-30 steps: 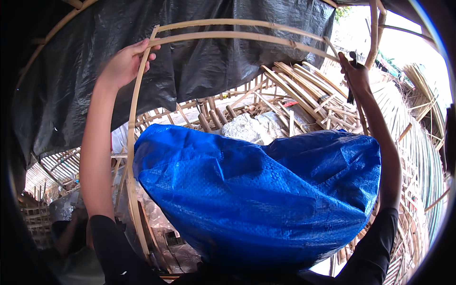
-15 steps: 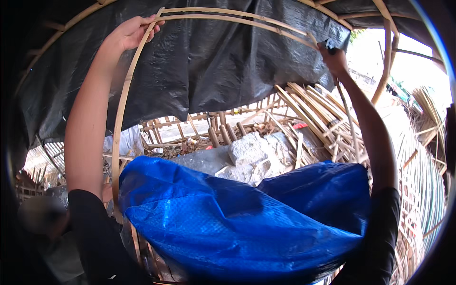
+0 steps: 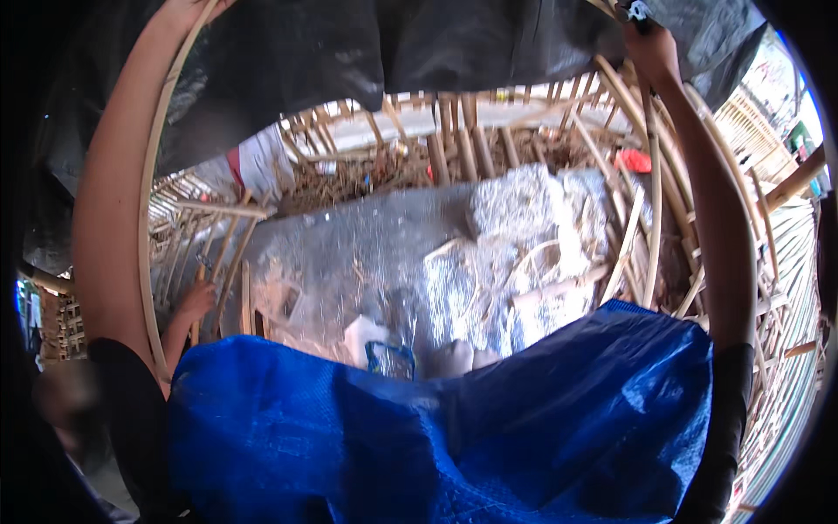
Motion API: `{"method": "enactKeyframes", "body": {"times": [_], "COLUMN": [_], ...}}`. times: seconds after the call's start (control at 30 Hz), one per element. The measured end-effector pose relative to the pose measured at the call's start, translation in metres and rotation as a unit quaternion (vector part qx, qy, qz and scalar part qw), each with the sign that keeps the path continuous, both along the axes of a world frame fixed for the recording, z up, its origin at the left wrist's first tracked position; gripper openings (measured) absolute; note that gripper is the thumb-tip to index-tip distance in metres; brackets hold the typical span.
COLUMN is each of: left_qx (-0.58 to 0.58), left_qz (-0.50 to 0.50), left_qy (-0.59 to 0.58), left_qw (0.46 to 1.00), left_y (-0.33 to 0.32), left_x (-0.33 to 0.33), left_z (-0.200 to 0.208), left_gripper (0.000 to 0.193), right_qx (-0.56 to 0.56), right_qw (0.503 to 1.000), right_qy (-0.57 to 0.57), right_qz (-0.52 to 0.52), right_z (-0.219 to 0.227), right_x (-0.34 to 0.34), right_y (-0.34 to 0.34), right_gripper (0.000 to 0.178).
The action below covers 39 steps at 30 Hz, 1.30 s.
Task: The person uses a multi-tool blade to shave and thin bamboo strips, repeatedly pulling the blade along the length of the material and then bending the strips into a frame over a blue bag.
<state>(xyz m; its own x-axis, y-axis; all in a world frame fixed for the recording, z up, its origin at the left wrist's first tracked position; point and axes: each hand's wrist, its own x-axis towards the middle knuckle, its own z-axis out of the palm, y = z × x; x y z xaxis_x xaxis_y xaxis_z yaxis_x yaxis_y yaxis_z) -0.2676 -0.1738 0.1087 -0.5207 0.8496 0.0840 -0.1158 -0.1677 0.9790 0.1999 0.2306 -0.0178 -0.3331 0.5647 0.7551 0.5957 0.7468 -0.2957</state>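
Observation:
My left hand is raised at the upper left, partly cut off by the picture's edge. It is closed on a thin bamboo strip, which curves down along my forearm. My right hand, raised at the upper right, grips a small black and silver object whose kind I cannot make out. The end of another bamboo strip shows beside that hand; most of it is out of view. A blue plastic sheet covers my lap.
Another person's hand is at a bamboo lattice on the left. Black sheeting hangs ahead. Below lie a grey, shiny surface, a pale rough block and a clear plastic packet. Bamboo pieces lean at the right.
The view has tipped downward, so my raised hands and the bamboo strips now sit at the top edge. More of the ground and the other person's hand have come into sight.

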Motion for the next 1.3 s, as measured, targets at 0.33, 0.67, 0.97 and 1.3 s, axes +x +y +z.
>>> {"method": "enactKeyframes", "body": {"times": [0.33, 0.67, 0.97, 1.3], "left_qx": [-0.145, -0.173, -0.207, -0.243], "left_qz": [0.049, -0.074, -0.046, 0.039], "left_qy": [0.091, -0.019, -0.048, -0.091], "left_qw": [0.984, 0.982, 0.976, 0.965], "left_y": [0.112, 0.044, -0.003, -0.031], "left_x": [0.034, 0.125, 0.169, 0.175], "left_z": [-0.212, -0.307, -0.361, -0.403], "left_gripper": [0.031, 0.033, 0.028, 0.034], "right_qx": [-0.206, -0.323, -0.45, -0.484], "right_qw": [0.972, 0.921, 0.86, 0.851], "right_qy": [0.039, 0.147, 0.202, 0.166], "right_qz": [-0.108, -0.158, -0.13, -0.116], "right_z": [-0.206, -0.271, -0.34, -0.361], "right_x": [0.035, 0.148, 0.201, 0.185], "right_y": [0.007, -0.104, -0.165, -0.186], "right_gripper": [0.044, 0.039, 0.025, 0.034]}}
